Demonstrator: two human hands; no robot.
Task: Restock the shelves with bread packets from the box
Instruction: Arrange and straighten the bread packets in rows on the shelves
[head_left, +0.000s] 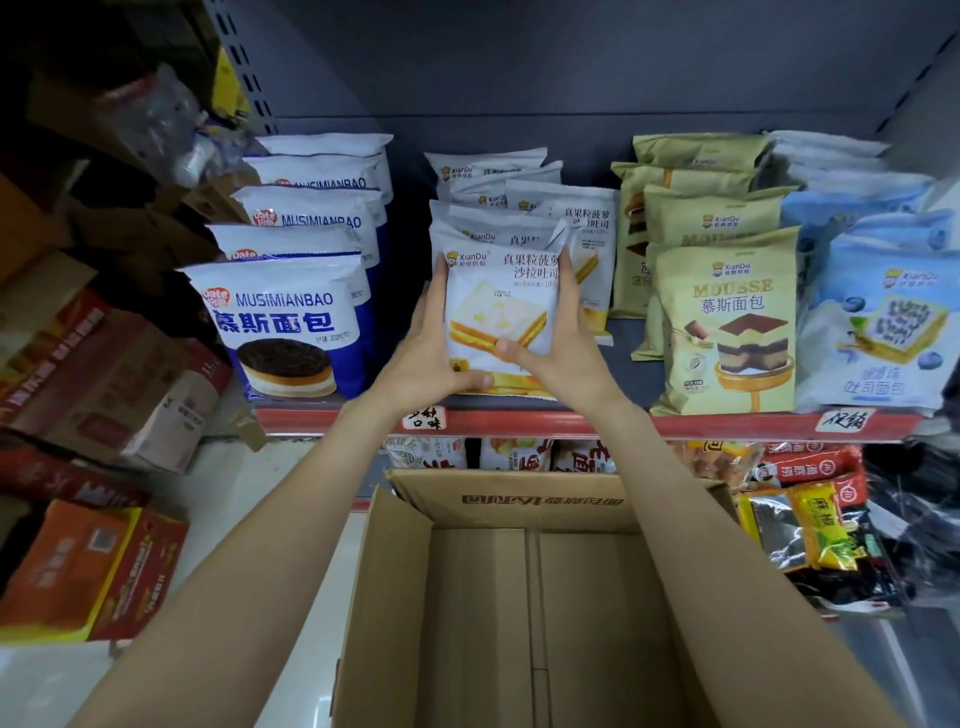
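Observation:
A white bread packet (498, 306) with a yellow sandwich picture stands at the front of the middle row on the shelf (597, 423). My left hand (423, 348) holds its left side, thumb under the lower edge. My right hand (563, 338) holds its right side, thumb across the front. More packets of the same kind (545, 208) stand in a row behind it. The cardboard box (519, 597) below my arms stands open, and its visible floor is bare.
Blue-and-white mousse bread packets (285, 322) fill the row to the left; beige mousse packets (727, 322) and light-blue toast packets (878, 332) fill the right. Snack packets (810, 525) lie on the lower shelf. Stacked cartons (88, 566) stand on the floor at left.

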